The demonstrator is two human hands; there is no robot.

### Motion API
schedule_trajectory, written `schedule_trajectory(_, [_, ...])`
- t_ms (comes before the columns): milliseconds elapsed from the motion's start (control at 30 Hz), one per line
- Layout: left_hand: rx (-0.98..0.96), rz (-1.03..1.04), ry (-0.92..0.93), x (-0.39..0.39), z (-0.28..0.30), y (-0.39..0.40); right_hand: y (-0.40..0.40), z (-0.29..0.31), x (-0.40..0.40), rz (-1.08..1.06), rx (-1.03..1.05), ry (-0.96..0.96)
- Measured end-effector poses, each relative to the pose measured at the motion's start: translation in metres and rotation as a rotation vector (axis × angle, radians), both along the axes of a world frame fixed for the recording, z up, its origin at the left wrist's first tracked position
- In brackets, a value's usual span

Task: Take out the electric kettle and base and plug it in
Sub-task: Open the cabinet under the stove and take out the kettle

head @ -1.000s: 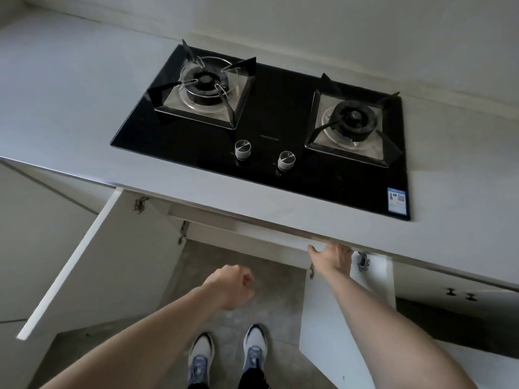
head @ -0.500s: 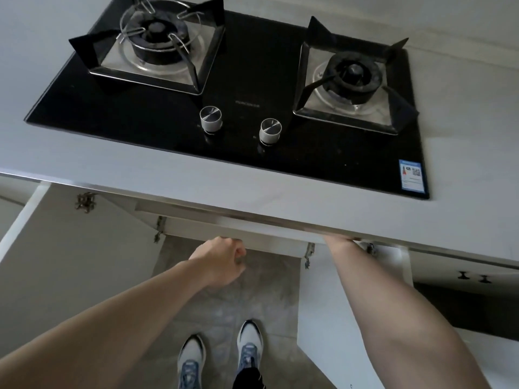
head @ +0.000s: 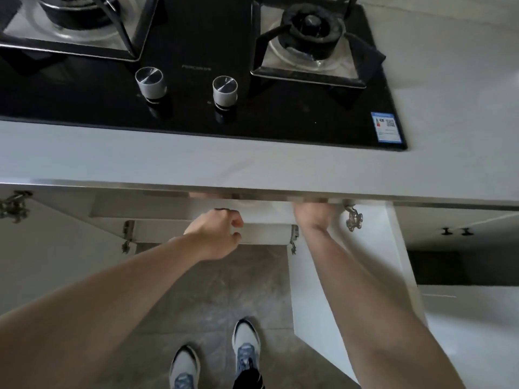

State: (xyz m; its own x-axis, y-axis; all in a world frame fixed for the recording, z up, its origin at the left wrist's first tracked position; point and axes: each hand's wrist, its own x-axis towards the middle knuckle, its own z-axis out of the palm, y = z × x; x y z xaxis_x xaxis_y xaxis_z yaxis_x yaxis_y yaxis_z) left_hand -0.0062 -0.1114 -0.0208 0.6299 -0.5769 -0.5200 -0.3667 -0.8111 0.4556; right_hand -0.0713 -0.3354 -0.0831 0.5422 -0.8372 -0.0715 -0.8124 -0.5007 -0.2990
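Two cabinet doors below the worktop stand swung out: the left door fills the lower left of the view with its hinges showing, and the right door juts toward the person beside the right forearm. The inside of the cabinet cannot be seen, because the worktop's front edge overhangs it, so what it holds is unknown; neither the kettle nor its base shows anywhere in view. The left hand hangs just in front of the pale rail under the worktop, its fingers curled into a loose fist with nothing held. The right hand reaches up beneath the worktop edge near a metal hinge; its fingers are hidden and blurred there, so I cannot tell whether it grips anything. On the worktop sits a black glass hob with two silver knobs, a right burner under a black pan support, a left burner cut off by the frame's top edge, and a blue label too small to read. Below, two grey and blue shoes stand on a mottled grey floor. A dark opening to the right shows no detail.
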Motion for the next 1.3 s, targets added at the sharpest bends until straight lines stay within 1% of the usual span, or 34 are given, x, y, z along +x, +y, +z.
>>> schedule_trajectory(33, [-0.007,-0.011,-0.016,0.001,-0.002,-0.005,0.011,0.008,0.004,0.000,0.053,-0.096])
schedule_trajectory(67, [-0.012,-0.020,-0.028,0.003,-0.003,-0.009,0.009,0.004,0.005,0.020,0.082,-0.163])
schedule_trajectory(100, [-0.015,-0.031,-0.038,0.004,-0.005,-0.013,0.005,-0.006,0.006,0.045,-0.092,-0.178])
schedule_trajectory(133, [-0.019,-0.038,-0.047,0.006,-0.006,-0.017,0.007,-0.004,0.007,0.080,-0.017,-0.178])
schedule_trajectory(167, [-0.021,-0.043,-0.052,0.008,-0.007,-0.020,0.007,-0.007,0.008,0.084,-0.015,-0.185])
schedule_trajectory(200, [-0.020,-0.050,-0.058,0.009,-0.008,-0.022,0.007,-0.010,0.010,0.074,0.048,-0.143])
schedule_trajectory(267, [-0.018,-0.061,-0.074,0.010,-0.008,-0.024,0.005,-0.012,0.014,0.039,0.074,-0.151])
schedule_trajectory(367, [-0.014,-0.071,-0.092,0.010,-0.007,-0.022,0.006,-0.012,0.015,0.008,0.137,-0.222])
schedule_trajectory(433, [-0.009,-0.073,-0.088,0.008,-0.006,-0.020,0.010,-0.010,0.010,-0.002,0.100,-0.259])
schedule_trajectory(500, [-0.003,-0.070,-0.080,0.006,-0.003,-0.016,0.017,-0.005,0.002,-0.009,0.031,-0.366])
schedule_trajectory(567, [0.003,-0.069,-0.075,0.004,0.000,-0.013,0.022,0.000,-0.006,-0.023,0.016,-0.515])
schedule_trajectory(733, [0.023,-0.067,-0.073,0.002,0.008,-0.007,0.029,0.010,-0.022,-0.093,0.093,-0.697])
schedule_trajectory(833, [0.038,-0.068,-0.080,0.001,0.013,-0.001,0.041,0.011,-0.035,-0.073,0.130,-0.702])
schedule_trajectory(1000, [0.064,-0.053,-0.050,-0.009,0.024,0.022,0.070,0.022,-0.070,-0.037,0.202,-0.612])
schedule_trajectory(1167, [0.096,-0.024,-0.025,-0.029,0.057,0.060,0.108,0.061,-0.108,-0.007,0.276,-0.499])
schedule_trajectory(1300, [0.086,0.002,-0.020,-0.049,0.094,0.093,0.140,0.107,-0.135,0.058,0.300,-0.429])
